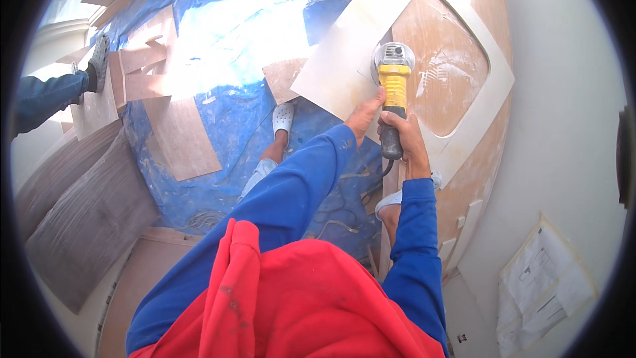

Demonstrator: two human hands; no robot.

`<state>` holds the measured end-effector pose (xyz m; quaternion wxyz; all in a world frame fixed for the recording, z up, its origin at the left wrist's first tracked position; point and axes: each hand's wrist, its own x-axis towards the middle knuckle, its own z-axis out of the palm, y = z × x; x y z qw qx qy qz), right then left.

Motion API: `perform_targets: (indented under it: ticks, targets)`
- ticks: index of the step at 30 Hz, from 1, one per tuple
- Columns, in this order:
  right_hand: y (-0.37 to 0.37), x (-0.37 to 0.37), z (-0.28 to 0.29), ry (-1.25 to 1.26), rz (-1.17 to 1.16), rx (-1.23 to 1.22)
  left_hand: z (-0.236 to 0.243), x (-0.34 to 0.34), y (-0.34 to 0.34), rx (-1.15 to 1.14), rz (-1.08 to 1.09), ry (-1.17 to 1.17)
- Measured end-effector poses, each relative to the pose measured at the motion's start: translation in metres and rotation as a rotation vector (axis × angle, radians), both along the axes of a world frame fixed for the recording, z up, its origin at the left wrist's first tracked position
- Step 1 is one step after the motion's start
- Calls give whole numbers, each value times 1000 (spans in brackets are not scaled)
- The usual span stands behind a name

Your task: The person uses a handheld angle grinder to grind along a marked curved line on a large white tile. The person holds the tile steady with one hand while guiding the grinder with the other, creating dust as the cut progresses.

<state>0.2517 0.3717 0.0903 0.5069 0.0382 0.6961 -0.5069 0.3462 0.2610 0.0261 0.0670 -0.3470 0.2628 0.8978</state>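
Observation:
An angle grinder (395,83) with a yellow body, a black rear handle and a round clear guard or disc at its head lies over a white panel (334,78). My right hand (409,138) is wrapped round its black handle, thumb on top. At the yellow body's left side, my left hand (363,119) is closed against the tool, with its fingers partly hidden. The grinder's head sits at the left edge of a rounded, squarish cut-out in the panel. Through that opening shows a tan wood board (440,73) with white dusty smears.
Blue plastic sheeting (232,119) covers the floor, strewn with thin wood offcuts (182,139). Brown sheets (93,219) lean at the left, near another person's leg (50,96). A cord trails below the grinder. A paper drawing (546,285) hangs on the right wall.

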Motion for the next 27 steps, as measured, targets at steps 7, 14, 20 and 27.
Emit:
perform_targets:
  ticks: [7,14,20,27]
  targets:
    - [-8,23,-9,290,-29,139,4,-15,-18,-172,-238,37]
    - [-43,83,-21,518,-116,431,6,-2,-46,-261,-332,3]
    - [-74,90,-24,426,-317,18,-3,12,-102,-227,-428,7]
    - [-97,72,-41,337,-307,59,-7,-9,-130,-568,-547,-13]
